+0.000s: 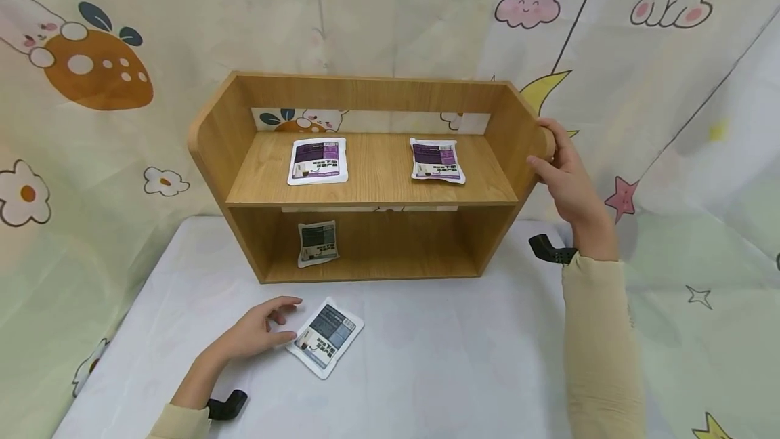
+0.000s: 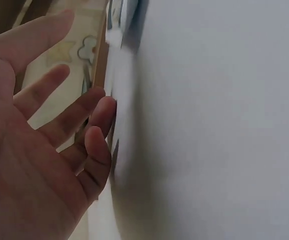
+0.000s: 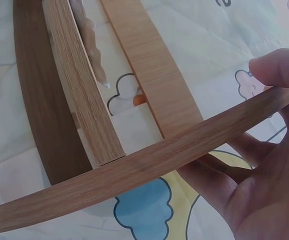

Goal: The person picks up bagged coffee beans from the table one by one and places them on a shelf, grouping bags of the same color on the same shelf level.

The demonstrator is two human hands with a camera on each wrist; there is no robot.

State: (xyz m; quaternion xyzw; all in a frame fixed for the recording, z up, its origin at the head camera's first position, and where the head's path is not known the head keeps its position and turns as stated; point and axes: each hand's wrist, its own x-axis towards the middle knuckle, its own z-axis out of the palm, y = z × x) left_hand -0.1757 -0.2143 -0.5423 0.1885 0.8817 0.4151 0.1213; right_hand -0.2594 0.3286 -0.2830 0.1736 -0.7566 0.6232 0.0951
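Note:
A two-tier wooden shelf [image 1: 372, 204] stands on the white table. My right hand [image 1: 567, 178] grips its right side panel [image 3: 149, 160], thumb on one face and fingers on the other. Below the shelf's left half, a white packet with a dark label [image 1: 326, 339] lies slanted on the tabletop. Beside it is my left hand [image 1: 258, 330], fingers loosely bent, holding nothing. Its thumb tip meets the packet's left edge in the head view; whether they touch, I cannot tell. In the left wrist view, the left hand's palm [image 2: 29, 150] shows, little finger side near the tabletop.
On the upper tier lie two purple-labelled packets, one left [image 1: 318, 161] and one right [image 1: 437, 160]. A dark-labelled packet [image 1: 317, 244] leans in the lower tier's left part. Behind the shelf hangs a patterned cloth [image 1: 426, 32]. White cloth covers the table [image 1: 445, 351].

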